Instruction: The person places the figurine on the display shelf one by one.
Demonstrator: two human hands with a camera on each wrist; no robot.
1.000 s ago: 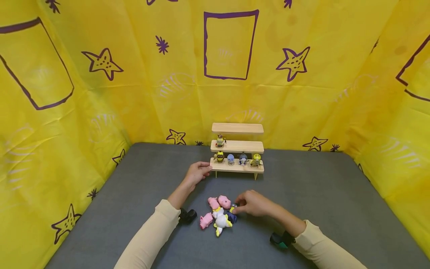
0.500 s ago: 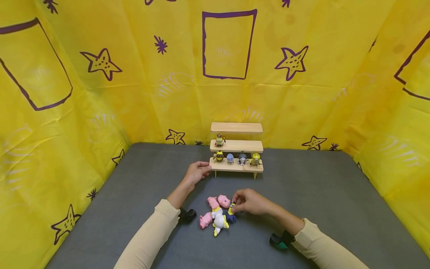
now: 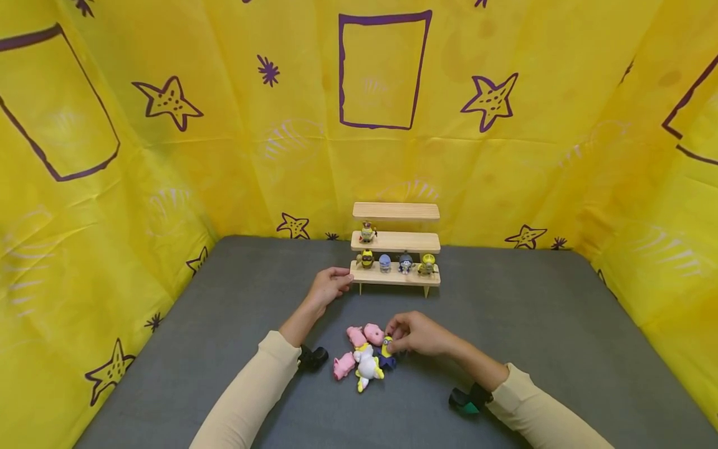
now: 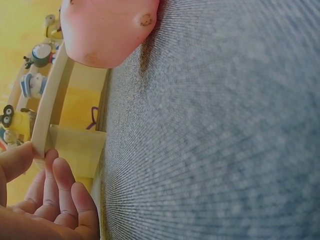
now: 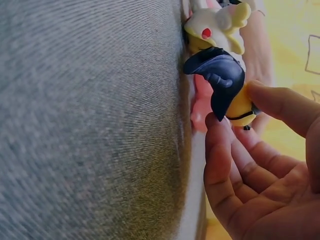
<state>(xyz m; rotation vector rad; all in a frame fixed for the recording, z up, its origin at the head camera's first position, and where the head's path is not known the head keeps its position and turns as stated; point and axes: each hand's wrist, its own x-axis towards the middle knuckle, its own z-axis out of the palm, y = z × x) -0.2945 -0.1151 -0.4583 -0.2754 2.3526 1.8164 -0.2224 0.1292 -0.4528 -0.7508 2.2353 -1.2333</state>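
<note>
Head view | right hand (image 3: 421, 333) is pinching the caped minion figurine (image 3: 386, 352) beside the white figurine (image 3: 368, 366), on or barely off the bench (image 3: 488, 299) | left hand (image 3: 328, 288) is gripping the wooden stand's lowest shelf (image 3: 395, 280) | seemingly securing the pick | next move is probably calling for a clean lift

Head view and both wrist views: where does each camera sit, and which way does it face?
Head: on the head, facing forward and down over the grey surface; both sleeves, left hand and right hand show.
Left wrist: on that wrist, facing the wooden shelf; only the left hand shows.
Right wrist: on that wrist, facing the blue-yellow toy; the right hand shows, apparently with the left forearm behind.
Shared by head and left wrist: wooden shelf, left hand.
</note>
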